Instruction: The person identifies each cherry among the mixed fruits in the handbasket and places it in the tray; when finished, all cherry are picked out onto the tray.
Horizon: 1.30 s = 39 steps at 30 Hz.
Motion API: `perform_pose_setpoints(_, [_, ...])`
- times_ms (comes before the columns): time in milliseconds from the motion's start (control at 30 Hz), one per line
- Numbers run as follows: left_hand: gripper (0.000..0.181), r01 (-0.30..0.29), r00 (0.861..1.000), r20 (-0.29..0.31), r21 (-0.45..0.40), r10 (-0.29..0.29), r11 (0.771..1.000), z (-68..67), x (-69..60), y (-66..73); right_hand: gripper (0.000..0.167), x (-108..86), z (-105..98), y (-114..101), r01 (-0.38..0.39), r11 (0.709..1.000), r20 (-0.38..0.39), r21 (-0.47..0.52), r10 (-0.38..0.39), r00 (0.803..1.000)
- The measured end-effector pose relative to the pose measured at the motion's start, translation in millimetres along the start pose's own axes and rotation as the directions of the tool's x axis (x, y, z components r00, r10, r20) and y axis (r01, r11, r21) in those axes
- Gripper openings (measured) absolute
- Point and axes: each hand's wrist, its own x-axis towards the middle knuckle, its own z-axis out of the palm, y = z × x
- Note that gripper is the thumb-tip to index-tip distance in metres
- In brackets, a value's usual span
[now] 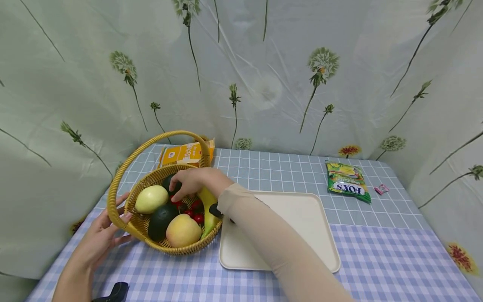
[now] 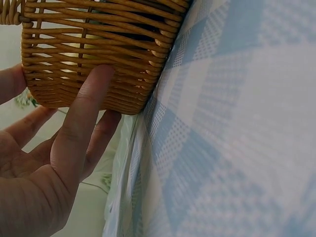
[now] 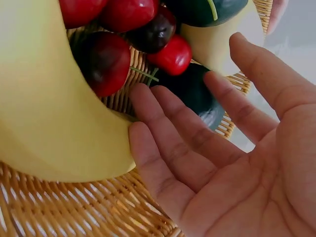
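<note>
Blue-and-white checked cloth (image 1: 181,283) nearest me. On it, at the person's left, stands a golden-brown woven wicker basket (image 1: 177,251) with a tall arched handle. Left hand (image 1: 103,230) at its outer left side, fingers spread apart, a fingertip laid on the weave. Inside, nearest first: a round yellow-orange peach (image 1: 183,231), a smooth dark green oval fruit (image 1: 160,224), a curved yellow banana (image 1: 207,201) along the right wall, glossy red cherries (image 1: 198,218), a pale yellow-green rounded fruit (image 1: 151,199), a second dark green fruit (image 1: 170,184). Right hand (image 1: 192,182) reaches in over the rim, fingers apart, nothing pinched, tips close to the cherries and that second dark green fruit. Just beside the basket, a cream rectangular tray (image 1: 302,226), partly under the sleeved forearm. Farther: a green-and-yellow FOX'S packet (image 1: 348,182), a small pink wrapped sweet (image 1: 381,189), an orange packet (image 1: 185,154) behind the basket. Beyond, a pale dandelion-print curtain (image 1: 264,84).
</note>
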Motion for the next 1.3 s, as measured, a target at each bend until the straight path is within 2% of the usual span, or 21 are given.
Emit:
perform_pose_setpoints(167, [0.066, 0.008, 1.000, 0.000, 0.010, -0.008, 1.000, 0.3, -0.7, 0.4, 0.049, 6.0, 1, -5, -0.052, 0.998, 0.057, 0.034, 0.050, 0.997])
perform_pose_setpoints(333, [0.066, 0.017, 1.000, -0.006, 0.016, -0.017, 1.000, 0.1, -0.5, 1.3, 0.052, 8.4, 4, -13, -0.118, 0.993, 0.090, -0.020, 0.120, 0.989])
perform_pose_setpoints(433, [0.066, 0.022, 1.000, -0.019, 0.019, -0.021, 1.000, -1.0, -2.1, 2.7, 0.052, 10.1, 4, -18, -0.127, 0.991, 0.091, -0.050, 0.131, 0.987])
perform_pose_setpoints(567, [0.067, 0.028, 0.999, -0.031, 0.035, -0.027, 0.999, -2.2, -4.8, 3.0, 0.043, 13.2, 6, -19, -0.111, 0.993, 0.090, -0.045, 0.114, 0.989])
perform_pose_setpoints(800, [0.067, 0.036, 0.999, -0.010, 0.049, -0.036, 0.998, -0.5, -1.2, 1.6, 0.021, 12.2, 10, -12, -0.097, 0.995, 0.088, -0.018, 0.098, 0.991])
perform_pose_setpoints(1300, [0.068, 0.040, 0.999, 0.001, 0.049, -0.040, 0.998, -1.7, 2.0, 3.4, 0.014, 11.5, 17, -12, -0.083, 0.995, 0.110, -0.062, 0.089, 0.990])
